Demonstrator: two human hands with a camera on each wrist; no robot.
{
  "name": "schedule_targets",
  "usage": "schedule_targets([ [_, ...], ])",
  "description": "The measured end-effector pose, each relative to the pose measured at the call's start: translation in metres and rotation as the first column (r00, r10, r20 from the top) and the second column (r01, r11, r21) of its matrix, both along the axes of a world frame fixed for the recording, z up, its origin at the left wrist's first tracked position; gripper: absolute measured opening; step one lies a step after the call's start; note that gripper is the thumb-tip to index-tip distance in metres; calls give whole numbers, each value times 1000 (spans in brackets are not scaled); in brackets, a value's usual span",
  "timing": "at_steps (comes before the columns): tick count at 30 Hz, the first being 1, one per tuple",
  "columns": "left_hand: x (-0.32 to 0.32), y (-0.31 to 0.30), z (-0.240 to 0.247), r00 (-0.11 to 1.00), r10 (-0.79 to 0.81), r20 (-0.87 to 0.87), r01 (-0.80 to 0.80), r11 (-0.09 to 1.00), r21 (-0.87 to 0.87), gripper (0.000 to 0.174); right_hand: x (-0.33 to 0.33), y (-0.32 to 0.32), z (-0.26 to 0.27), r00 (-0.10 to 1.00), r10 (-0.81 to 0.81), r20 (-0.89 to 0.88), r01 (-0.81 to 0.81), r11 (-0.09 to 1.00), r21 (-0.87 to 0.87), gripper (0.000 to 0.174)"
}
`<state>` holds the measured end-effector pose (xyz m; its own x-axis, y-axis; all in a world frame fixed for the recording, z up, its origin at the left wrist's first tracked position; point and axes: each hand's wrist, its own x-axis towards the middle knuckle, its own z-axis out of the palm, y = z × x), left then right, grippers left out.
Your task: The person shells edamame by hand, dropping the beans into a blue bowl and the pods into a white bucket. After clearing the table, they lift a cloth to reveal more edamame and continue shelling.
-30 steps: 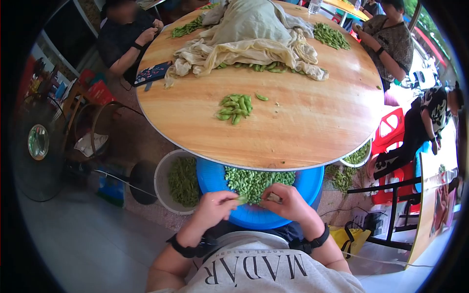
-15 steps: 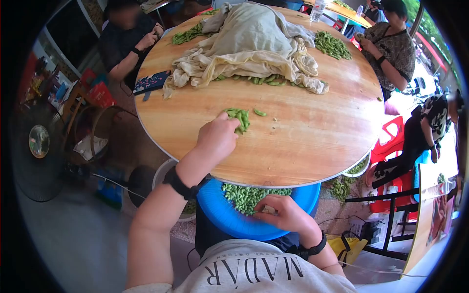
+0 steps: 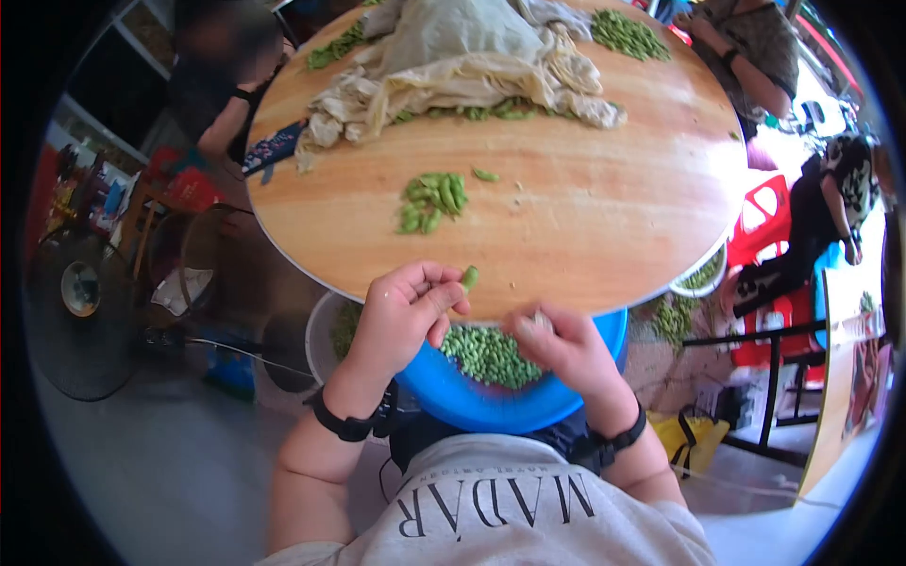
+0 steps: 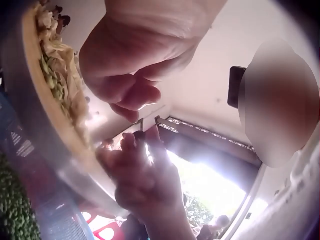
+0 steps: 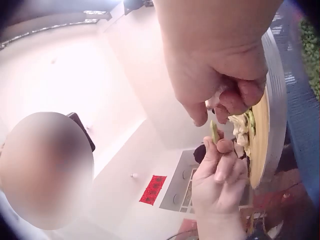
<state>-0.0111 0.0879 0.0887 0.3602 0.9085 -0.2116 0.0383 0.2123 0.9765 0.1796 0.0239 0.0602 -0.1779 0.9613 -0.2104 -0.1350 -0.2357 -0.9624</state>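
Head view showed the left hand (image 3: 406, 311) above the near edge of the tabletop (image 3: 585, 208), thumb and fingers pinching one green pod (image 3: 470, 277) that poked up past the fingertips. Apart from it, the right hand (image 3: 562, 344) hung by the same edge, fingers curled round a pale bit (image 3: 540, 321) too blurred to identify. From the right wrist, the pod appeared nearly upright, close to the right thumb. Loose green beans (image 3: 491, 358) lay in a blue basin (image 3: 500, 415) below the near edge, with a white tub (image 3: 314, 349) left of it. Left of centre on the tabletop sat a small pile of pods (image 3: 432, 200), a stray pod (image 3: 485, 174) just beside it. Farther back, more pods peeked from under a rumpled cloth (image 3: 453, 47); another heap (image 3: 630, 35) lay toward the far right edge.
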Motion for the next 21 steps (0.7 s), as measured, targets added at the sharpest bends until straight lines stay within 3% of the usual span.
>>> schedule_targets([
  [3, 1, -34, -11, 1000, -20, 14, 21, 1000, -8, 11, -13, 9, -2, 1000, -23, -7, 23, 1000, 2, 18],
  [6, -1, -58, -17, 987, 56, -153, -13, 963, 269, 14, -27, 2, -10, 998, -37, -59, 44, 992, 115, 18],
  [7, -4, -62, -24, 976, 72, -204, 24, 901, 434, 16, -30, -1, -7, 998, -54, -35, 59, 989, 137, 19],
  [10, -7, -72, -23, 972, 101, -213, -1, 905, 424, 13, -31, -10, 0, 998, -6, 66, 4, 999, 40, 26],
  [11, -8, -74, -23, 983, 109, -150, -56, 945, 322, 13, -29, -13, 0, 998, 42, -43, -42, 999, 6, 28],
  [13, -8, -78, -20, 986, 101, -134, -58, 954, 296, 13, -25, -19, -3, 958, 122, -259, -140, 989, -50, 34],
  [14, -8, -82, -20, 987, 96, -127, -58, 960, 273, 13, -27, -23, -4, 966, 129, -223, -137, 990, -20, 37],
  [16, -6, -86, -24, 981, 122, -151, -58, 927, 370, 13, -33, -29, -8, 978, 137, -156, -132, 990, 44, 42],
  [17, -5, -86, -26, 977, 135, -163, -55, 906, 419, 13, -31, -30, -7, 974, 152, -166, -151, 988, 16, 35],
  [20, -4, -86, -33, 969, 176, -173, -11, 730, 683, 10, -32, -33, -5, 976, 127, -178, -131, 991, -10, 35],
  [21, -3, -86, -33, 969, 183, -167, -18, 726, 688, 10, -31, -33, -5, 978, 123, -168, -125, 992, 0, 34],
])
